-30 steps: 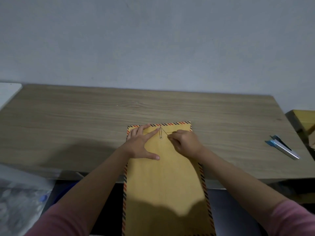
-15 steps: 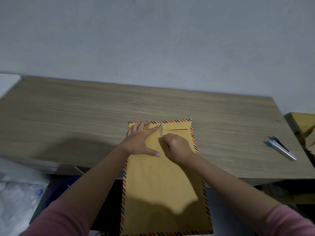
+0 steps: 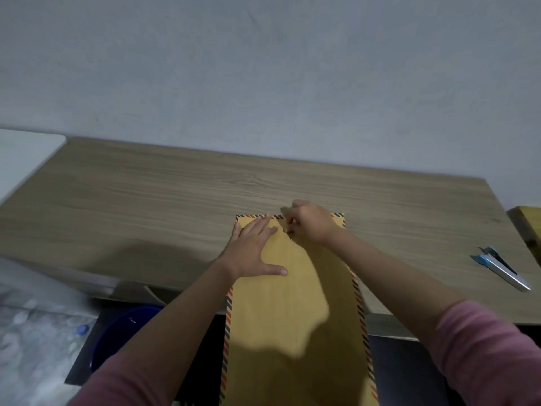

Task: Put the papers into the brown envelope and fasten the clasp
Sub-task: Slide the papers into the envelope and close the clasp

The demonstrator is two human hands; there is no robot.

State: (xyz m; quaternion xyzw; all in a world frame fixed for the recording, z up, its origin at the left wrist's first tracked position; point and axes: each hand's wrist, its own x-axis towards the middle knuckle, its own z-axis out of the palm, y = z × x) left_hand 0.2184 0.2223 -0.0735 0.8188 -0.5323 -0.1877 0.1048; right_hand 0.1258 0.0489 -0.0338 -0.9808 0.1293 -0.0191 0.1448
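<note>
The brown envelope (image 3: 292, 303) with a striped border lies lengthwise on the wooden table (image 3: 146, 206), its near half hanging over the front edge. Its flap end points away from me. My left hand (image 3: 251, 247) presses flat on the upper left part of the envelope, fingers straight and thumb spread. My right hand (image 3: 310, 222) sits at the top edge with fingers curled, pinching at the metal clasp (image 3: 291, 236); only a small tip of the clasp shows below the fingers. No papers are visible.
A blue and silver stapler (image 3: 500, 266) lies near the table's right edge. A yellowish box (image 3: 527, 224) stands beyond that edge. A blue bucket (image 3: 123, 329) sits under the table, and clear plastic wrapping (image 3: 35, 332) lies at lower left. A white surface (image 3: 23, 153) adjoins the table's left end.
My right hand has moved up from below the clasp to the envelope's top edge and now covers most of the clasp. The left hand has stayed pressed flat on the envelope.
</note>
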